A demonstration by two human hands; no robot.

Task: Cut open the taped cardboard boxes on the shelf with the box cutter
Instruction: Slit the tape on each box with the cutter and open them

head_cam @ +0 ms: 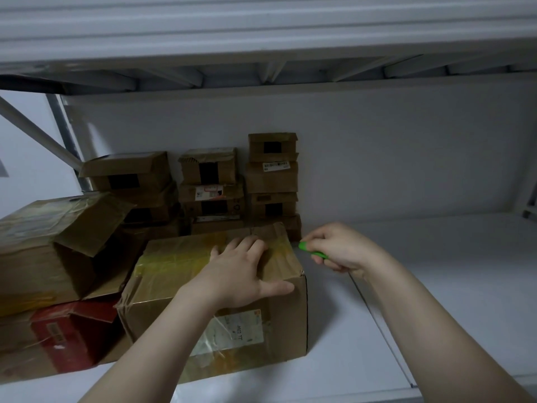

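A taped cardboard box with yellowish tape across its top stands on the white shelf. My left hand lies flat on the box's top near its right edge, fingers spread, thumb along the front corner. My right hand grips a green box cutter just right of the box's far right corner, its tip pointing at the top edge. The blade itself is too small to make out.
An opened box with a raised flap sits at the left on top of a red box. Several small boxes are stacked against the back wall. An upper shelf hangs overhead. Bare shelf lies to the right.
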